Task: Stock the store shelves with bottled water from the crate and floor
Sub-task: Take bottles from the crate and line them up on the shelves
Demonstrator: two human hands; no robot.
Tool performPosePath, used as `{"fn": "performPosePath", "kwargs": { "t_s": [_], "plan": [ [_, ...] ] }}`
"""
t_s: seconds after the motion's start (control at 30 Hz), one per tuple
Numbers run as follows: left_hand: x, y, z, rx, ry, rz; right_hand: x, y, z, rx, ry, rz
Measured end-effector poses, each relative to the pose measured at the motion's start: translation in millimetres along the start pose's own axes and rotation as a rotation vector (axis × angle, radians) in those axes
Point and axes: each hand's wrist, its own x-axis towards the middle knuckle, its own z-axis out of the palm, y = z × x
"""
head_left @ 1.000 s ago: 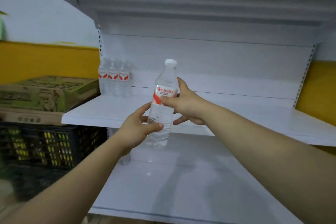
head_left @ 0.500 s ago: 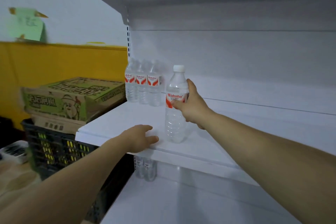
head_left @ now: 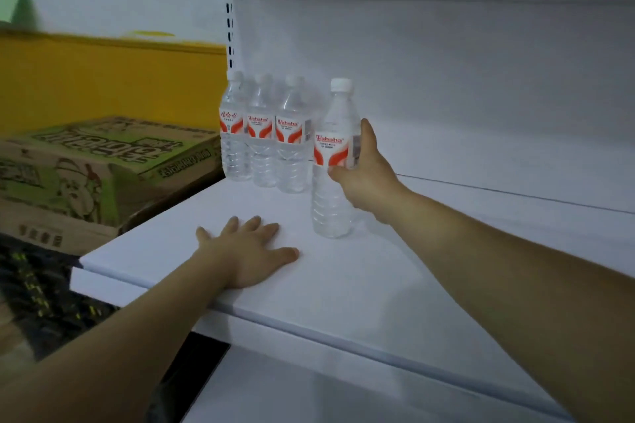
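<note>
Clear ribbed plastic bottle point(head_left: 331, 196) is gripped at its red-white label point(head_left: 329, 148) by the right hand point(head_left: 366, 178) and stood upright on the white shelf point(head_left: 343, 288). It has been moved nearer the three bottles point(head_left: 264, 148) at the back left corner. Left hand point(head_left: 247, 251) is now laid flat, released, near the front edge.

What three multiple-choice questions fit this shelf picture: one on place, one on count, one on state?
1. Where does the left hand rest?
A) on the shelf
B) on the cardboard box
C) on the yellow wall
2. How many bottles stand in the back row?
A) one
B) three
C) six
3. What is the right hand doing?
A) hanging idle
B) pointing upward
C) gripping the front bottle
Answers: A, its palm lies flat there; B, three labelled ones show side by side; C, its fingers wrap round it.
</note>
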Motion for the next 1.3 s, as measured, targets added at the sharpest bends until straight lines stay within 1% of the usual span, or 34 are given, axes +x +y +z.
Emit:
{"fn": "performPosePath", "kwargs": {
  "t_s": [0.27,0.4,0.7,0.93,1.13,1.2,1.3],
  "plan": [
    [1,-1,0,-0.010,0.011,0.016,17,18,14,0.100,-0.027,-0.008],
    [1,-1,1,-0.014,0.001,0.015,21,33,27,0.040,0.046,-0.040],
    [2,-3,0,-0.024,0.001,0.030,67,48,52,-0.034,0.109,-0.029],
    [3,-5,3,-0.051,0.017,0.035,97,58,67,-0.022,0.157,-0.007],
    [4,-6,3,-0.065,0.024,0.036,103,62,75,-0.025,0.220,0.038],
    [4,-5,3,-0.075,0.026,0.029,100,59,73,-0.036,0.202,0.077],
    [2,-4,2,-0.102,0.045,0.024,84,51,62,-0.151,0.086,0.163]
  ]
}}
